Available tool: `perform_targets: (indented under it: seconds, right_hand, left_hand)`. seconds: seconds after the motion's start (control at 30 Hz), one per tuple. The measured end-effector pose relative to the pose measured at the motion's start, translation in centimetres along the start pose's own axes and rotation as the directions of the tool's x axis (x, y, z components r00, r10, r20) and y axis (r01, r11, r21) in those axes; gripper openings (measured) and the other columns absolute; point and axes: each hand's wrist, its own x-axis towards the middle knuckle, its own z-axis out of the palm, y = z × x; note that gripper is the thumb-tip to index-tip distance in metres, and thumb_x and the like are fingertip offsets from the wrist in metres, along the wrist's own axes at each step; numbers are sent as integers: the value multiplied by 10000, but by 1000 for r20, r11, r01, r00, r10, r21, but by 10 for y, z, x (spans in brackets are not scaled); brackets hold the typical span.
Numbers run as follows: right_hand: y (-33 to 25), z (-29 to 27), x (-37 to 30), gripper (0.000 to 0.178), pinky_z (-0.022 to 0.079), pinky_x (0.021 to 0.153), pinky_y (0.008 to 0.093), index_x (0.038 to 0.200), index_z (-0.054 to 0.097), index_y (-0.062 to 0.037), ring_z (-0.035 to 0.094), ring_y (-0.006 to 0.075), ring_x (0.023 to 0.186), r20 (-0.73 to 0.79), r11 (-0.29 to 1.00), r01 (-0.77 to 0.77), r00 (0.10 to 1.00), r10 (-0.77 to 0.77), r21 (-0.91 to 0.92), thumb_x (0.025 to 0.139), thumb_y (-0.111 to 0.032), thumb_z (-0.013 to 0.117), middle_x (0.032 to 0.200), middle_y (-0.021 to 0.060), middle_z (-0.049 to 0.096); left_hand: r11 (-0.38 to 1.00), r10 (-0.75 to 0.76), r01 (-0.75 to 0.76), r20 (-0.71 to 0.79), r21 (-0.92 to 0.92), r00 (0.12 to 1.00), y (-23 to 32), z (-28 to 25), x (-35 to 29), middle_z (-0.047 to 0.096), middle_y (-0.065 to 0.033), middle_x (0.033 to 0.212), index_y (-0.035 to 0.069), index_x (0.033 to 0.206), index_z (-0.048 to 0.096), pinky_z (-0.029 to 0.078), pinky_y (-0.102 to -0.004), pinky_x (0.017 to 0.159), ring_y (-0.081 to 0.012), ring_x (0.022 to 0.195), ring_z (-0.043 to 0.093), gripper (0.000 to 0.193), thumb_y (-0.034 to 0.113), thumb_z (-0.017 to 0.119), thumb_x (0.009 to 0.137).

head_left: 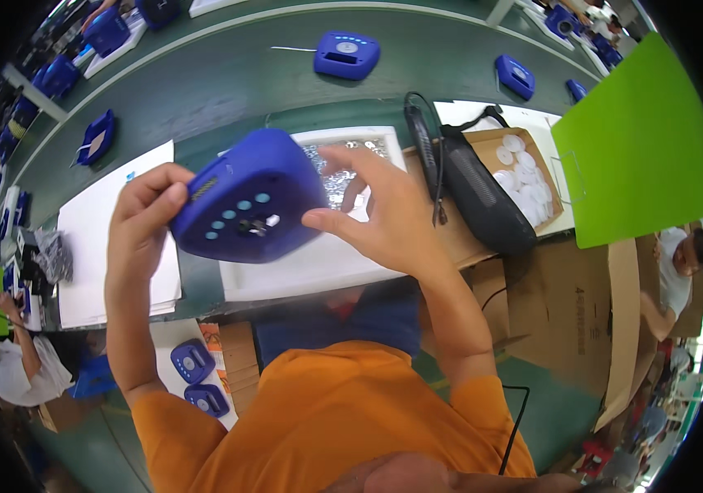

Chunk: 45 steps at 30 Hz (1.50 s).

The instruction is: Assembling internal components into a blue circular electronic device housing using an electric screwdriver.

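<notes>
Against left-hand fingers [172, 195], blue casing [251, 182]

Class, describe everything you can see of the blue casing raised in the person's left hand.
The blue casing looks like matte plastic with rounded corners. Its face has a curved row of pale-blue dots and, beside them, an opening showing small dark and bright parts. It is tilted, held up above a white tray, its left edge gripped by the left hand. The right hand is open beside its right edge; whether the thumb touches is unclear.
</notes>
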Motion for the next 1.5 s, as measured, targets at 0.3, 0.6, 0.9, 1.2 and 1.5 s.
perform_targets:
  seconds: [0.3,0.6,0.9,1.2,1.5]
  right_hand:
    - [11,7,-7,496,675,760,321,1371,777,51,803,169,877,48,990,-106,994,102,95,947,-150,936,1128,141,855]
    - [71,-1,-20,451,651,659,282,1230,752,147,787,152,818,177,753,-579,814,553,311,1024,-226,899,983,151,822]
    - [105,10,-37,454,644,659,334,1074,766,112,798,175,744,275,702,-701,704,655,126,1033,-327,874,848,148,809]
    - [79,-8,-24,404,554,634,312,1052,857,43,771,153,660,261,807,-446,786,560,-388,1064,-359,819,703,111,772]
    - [83,-36,-58,267,531,618,272,1094,849,24,728,94,670,64,904,-393,911,408,-166,1085,-240,813,735,45,754]
  left_hand:
    - [997,-60,59,-23,-54,998,-39,15,4,830,-51,1058,5,1294,783,531,-252,963,-111,987,743,461,438,675,1179]
    - [953,-204,202,-13,227,979,-92,1,2,759,-54,886,-12,1457,727,527,-364,1000,-177,909,702,704,597,449,1237]
    - [859,-118,162,-119,486,986,-110,9,-7,766,-66,833,20,1280,834,543,-318,713,-119,754,684,288,256,757,1134]
    - [311,494,-279,96,909,864,-139,16,33,775,-71,987,89,1017,831,561,-483,1048,-334,1033,739,62,106,831,957]
    - [74,461,-303,236,950,855,-169,14,73,738,-55,978,121,948,807,512,-531,1201,-281,1040,740,26,99,798,938]
